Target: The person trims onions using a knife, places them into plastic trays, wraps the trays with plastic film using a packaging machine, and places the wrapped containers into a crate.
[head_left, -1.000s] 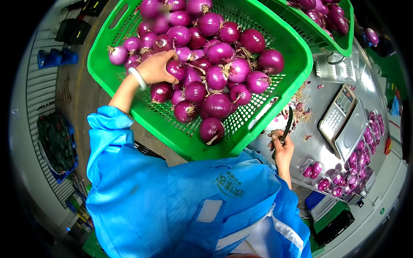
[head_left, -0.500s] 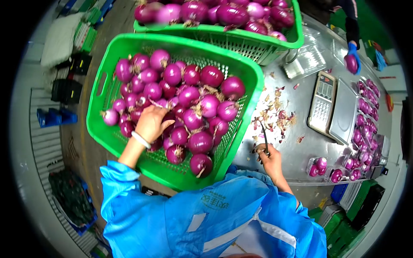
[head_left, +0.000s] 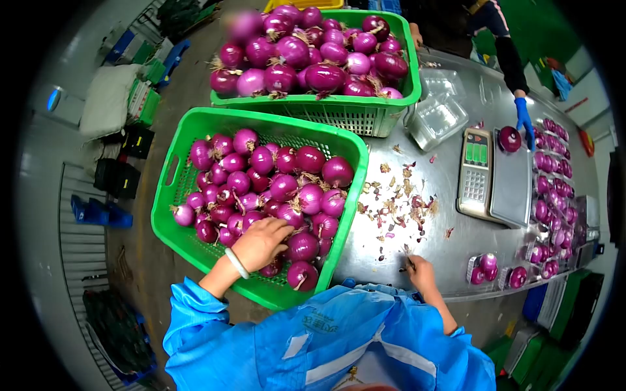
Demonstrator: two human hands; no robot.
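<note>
My left hand (head_left: 259,244) reaches into the near green crate (head_left: 261,116), which is heaped with red onions (head_left: 283,186). Its thumb and fingers are apart over the onions, beside one large onion (head_left: 302,246), and I see none clearly gripped. A pale band circles that wrist. Low over the metal table (head_left: 365,260), my right hand (head_left: 422,272) is closed around a small dark knife (head_left: 410,262); most of the tool is hidden or foreshortened. Dry skins and trimmings (head_left: 398,205) lie scattered beyond it.
A second full crate (head_left: 385,102) stands behind the first. Clear plastic boxes (head_left: 438,117) lie near a scale (head_left: 475,173) bearing one onion (head_left: 509,139). A co-worker's blue-gloved hand (head_left: 523,122) is beside that onion. Packed onions (head_left: 554,166) line the right edge.
My left hand has moved across the onions toward the crate's near right part. The knife's curved blade shows less now. The co-worker's onion has gone from the gloved hand onto the scale. My view has shifted.
</note>
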